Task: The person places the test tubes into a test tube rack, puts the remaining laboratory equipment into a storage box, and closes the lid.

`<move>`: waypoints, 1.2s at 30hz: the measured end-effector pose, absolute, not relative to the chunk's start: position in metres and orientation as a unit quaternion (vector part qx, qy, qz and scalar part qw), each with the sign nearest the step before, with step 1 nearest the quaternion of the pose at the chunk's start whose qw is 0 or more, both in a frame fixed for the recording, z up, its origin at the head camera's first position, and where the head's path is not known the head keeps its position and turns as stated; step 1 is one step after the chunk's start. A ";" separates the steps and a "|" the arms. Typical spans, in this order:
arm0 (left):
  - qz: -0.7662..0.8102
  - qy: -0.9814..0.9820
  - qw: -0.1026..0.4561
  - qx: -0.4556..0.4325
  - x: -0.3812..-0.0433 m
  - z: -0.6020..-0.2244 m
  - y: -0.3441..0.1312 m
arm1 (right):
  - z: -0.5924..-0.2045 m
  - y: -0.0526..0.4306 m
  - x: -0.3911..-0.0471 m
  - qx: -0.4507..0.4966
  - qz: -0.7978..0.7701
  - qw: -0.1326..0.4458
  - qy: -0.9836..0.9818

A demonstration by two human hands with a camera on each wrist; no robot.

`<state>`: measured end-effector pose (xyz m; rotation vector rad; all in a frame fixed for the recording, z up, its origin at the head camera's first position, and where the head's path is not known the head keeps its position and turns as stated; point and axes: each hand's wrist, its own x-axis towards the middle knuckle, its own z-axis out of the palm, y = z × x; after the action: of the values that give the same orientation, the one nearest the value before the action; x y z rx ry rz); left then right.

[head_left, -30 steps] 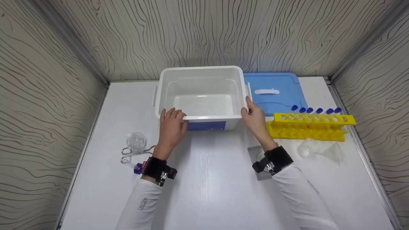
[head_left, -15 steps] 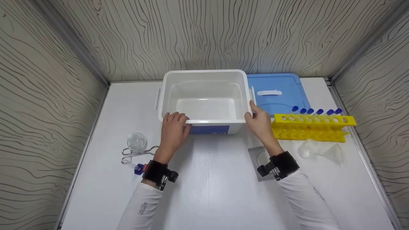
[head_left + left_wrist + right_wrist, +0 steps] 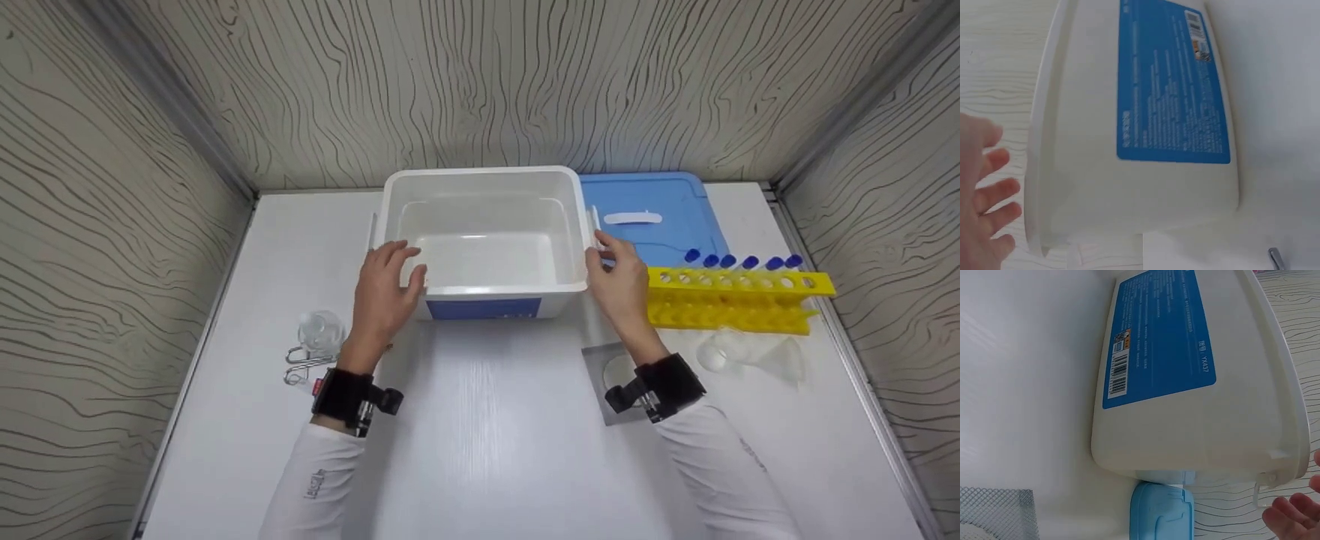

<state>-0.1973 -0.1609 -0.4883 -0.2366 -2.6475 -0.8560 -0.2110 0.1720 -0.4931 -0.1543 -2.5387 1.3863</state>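
A white lidless plastic box stands at the back of the table, its inside bare. On its front wall is a blue printed label. My left hand hovers at the box's front left corner, fingers spread and apart from the rim in the left wrist view. At the right side, my right hand is beside the rim, thumb and fingers bent loosely near the white side handle. The right wrist view shows those fingers close to the handle, apparently without gripping it.
A blue lid lies right of the box. A yellow rack with several blue-capped tubes stands before it, near a clear funnel. Wire gauze lies under my right wrist. A small glass vessel and metal tongs are left.
The box has shifted slightly right and toward me. My left hand has let go of the front rim and moved left; the right hand has loosened and shifted slightly along the right side.
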 end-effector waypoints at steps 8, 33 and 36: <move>-0.343 -0.931 0.114 0.045 -0.222 -0.493 -0.176 | -0.493 0.170 -0.228 -0.050 0.442 0.099 -0.890; -0.365 -0.928 0.021 0.071 -0.237 -0.499 -0.181 | -0.495 0.163 -0.245 -0.031 0.381 0.005 -0.924; -0.366 -0.928 0.023 0.072 -0.232 -0.500 -0.181 | -0.496 0.162 -0.241 -0.036 0.381 0.001 -0.924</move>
<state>-0.2320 -0.1810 -0.5001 0.2221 -2.8714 -1.1328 -0.2411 0.1623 -0.4961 -0.1141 -2.9008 1.1950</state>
